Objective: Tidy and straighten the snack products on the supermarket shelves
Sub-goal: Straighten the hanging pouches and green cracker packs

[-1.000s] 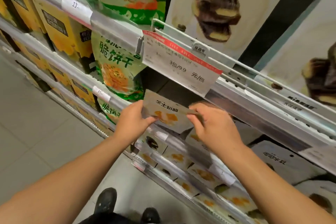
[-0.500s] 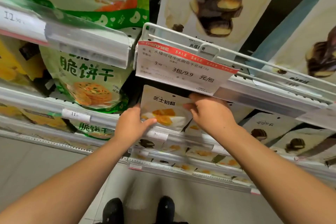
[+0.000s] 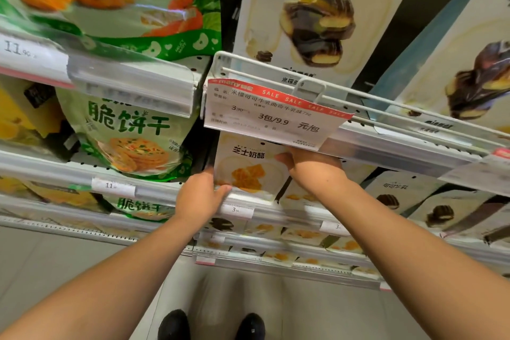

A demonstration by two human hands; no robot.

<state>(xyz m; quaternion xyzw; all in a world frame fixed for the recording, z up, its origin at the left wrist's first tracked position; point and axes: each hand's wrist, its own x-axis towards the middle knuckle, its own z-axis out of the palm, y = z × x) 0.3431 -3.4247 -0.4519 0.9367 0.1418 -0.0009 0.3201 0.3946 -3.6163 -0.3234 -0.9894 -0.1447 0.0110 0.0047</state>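
A pale cheese snack pouch [image 3: 245,171] with yellow pieces printed on it stands upright at the left end of the middle shelf. My left hand [image 3: 200,196] grips its lower left corner, thumb on the front. My right hand [image 3: 311,168] holds its upper right edge, with the fingers hidden behind the pouch and under the sale tag [image 3: 273,113]. More pouches of the same kind lie behind and on the shelves below.
Green cracker bags [image 3: 129,135] fill the bay on the left. Chocolate snack pouches [image 3: 392,196] stand to the right and larger ones [image 3: 311,16] on the shelf above. A wire rail [image 3: 345,94] and price strips front each shelf. My shoes are on the grey floor below.
Both hands lifted the pouch from in front of the shelf and set it upright on the middle shelf under the sale tag. The camera came closer and turned to face the shelves.
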